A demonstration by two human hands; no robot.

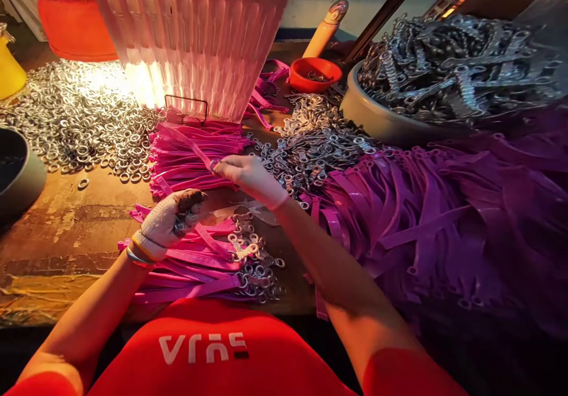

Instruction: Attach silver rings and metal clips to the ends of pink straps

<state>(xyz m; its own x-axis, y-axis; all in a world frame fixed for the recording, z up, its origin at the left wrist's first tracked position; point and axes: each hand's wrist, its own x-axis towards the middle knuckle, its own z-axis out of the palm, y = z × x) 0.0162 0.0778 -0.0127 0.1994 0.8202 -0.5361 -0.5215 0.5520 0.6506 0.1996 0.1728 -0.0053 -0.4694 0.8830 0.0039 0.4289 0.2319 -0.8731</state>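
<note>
My right hand (pixel 251 177) pinches the end of a pink strap (pixel 190 145) over a stack of like straps (pixel 199 168). My left hand (pixel 164 218), in a white knitted glove with dark, soiled fingertips, is curled around several small metal rings (pixel 180 223). Their exact shape is partly hidden by the fingers. Beneath and beside it lies a second pile of pink straps (pixel 190 266), with metal links and rings (pixel 260 274) at their right ends. Between my hands and the far right strap heap sits a mound of metal links (pixel 310 153).
A large heap of metal rings (pixel 89 118) lies under a red lamp (pixel 77 20). Ribbed plastic sheeting (pixel 195 35) hangs behind the straps. At right stand a grey tub (pixel 355 103) of metal links and many purple-pink straps (pixel 421 206). A red bowl (pixel 315 76) is farther back.
</note>
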